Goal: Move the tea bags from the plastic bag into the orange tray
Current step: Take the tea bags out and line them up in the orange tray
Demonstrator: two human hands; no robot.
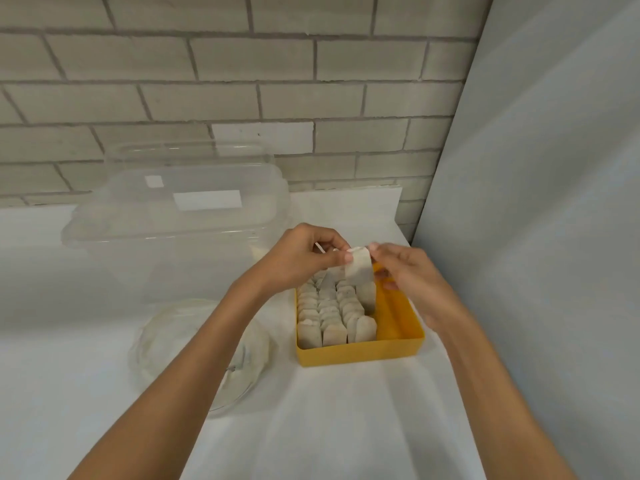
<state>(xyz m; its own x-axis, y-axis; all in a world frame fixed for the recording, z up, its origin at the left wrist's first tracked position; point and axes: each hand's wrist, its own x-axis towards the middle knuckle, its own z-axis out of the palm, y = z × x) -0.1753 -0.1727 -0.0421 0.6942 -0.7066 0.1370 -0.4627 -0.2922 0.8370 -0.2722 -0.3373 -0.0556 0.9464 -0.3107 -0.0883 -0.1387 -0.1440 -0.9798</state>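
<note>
White cloth-covered table (346,410) set against a grey brick wall (242,81), with a pale flat panel (554,202) closing the right side. At the table's back left stands a large clear plastic lidded box (180,216); in front of it lies the crumpled clear plastic bag (194,344), its mouth and contents too faint to make out.

The rectangular orange plastic tray (360,353) sits just right of the plastic bag. Upright rows of tea bags (329,317) fill its left part, packed edge to edge so that each props up its neighbour; a strip along the right wall is bare orange floor, with a fourth row apparently begun at the far end.

One pale paper tea bag (358,270) hangs above the tray's far end. The left hand (304,258) and the right hand (412,282) each pinch its top edge, so both grips are closed on it between thumb and fingertips. Holding it from both sides probably keeps it flat and vertical, ready to be lowered into the open strip. Judged by the filled rows, the transfer is well advanced.
</note>
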